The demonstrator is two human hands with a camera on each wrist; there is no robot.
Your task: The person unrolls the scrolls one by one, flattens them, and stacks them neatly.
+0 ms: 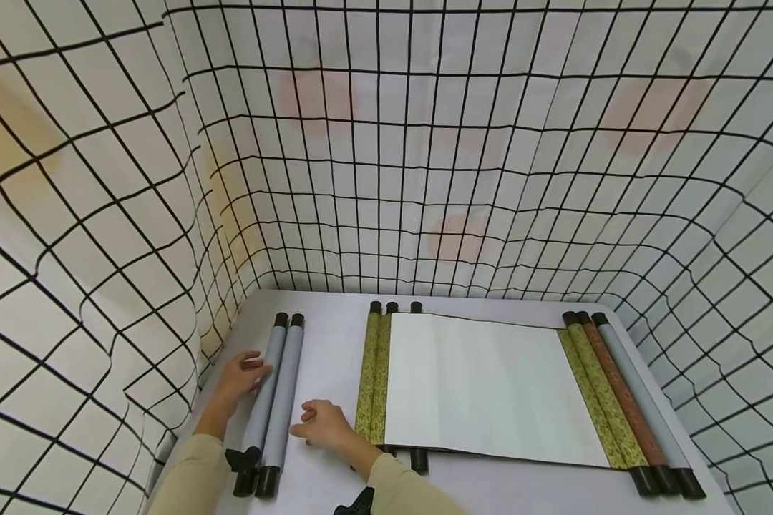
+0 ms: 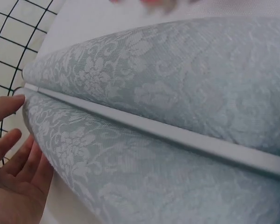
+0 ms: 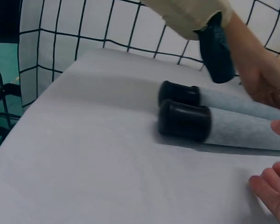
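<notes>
Two grey-blue scroll rolls with black end knobs lie side by side on the left of the table. My left hand [image 1: 237,379] is at the outer side of the left roll [image 1: 268,379], its fingers loosely bent. In the left wrist view, the thumb tip is right at the edge of the flower-patterned cloth [image 2: 79,140], and a pale strip [image 2: 144,122] runs between the rolls. My right hand [image 1: 325,427] hovers beside the right roll [image 1: 287,386], fingers spread and holding nothing. The right wrist view shows its fingertips [image 3: 270,184] apart from the nearer black knob [image 3: 184,121].
Right of centre, a scroll with a white sheet [image 1: 483,386] lies spread between yellow-green patterned bands [image 1: 371,372]. Beyond its right end lie a reddish-brown roll [image 1: 625,393] and another grey-blue roll [image 1: 644,393]. Black netting [image 1: 409,168] over white cloth surrounds the table's far and side edges.
</notes>
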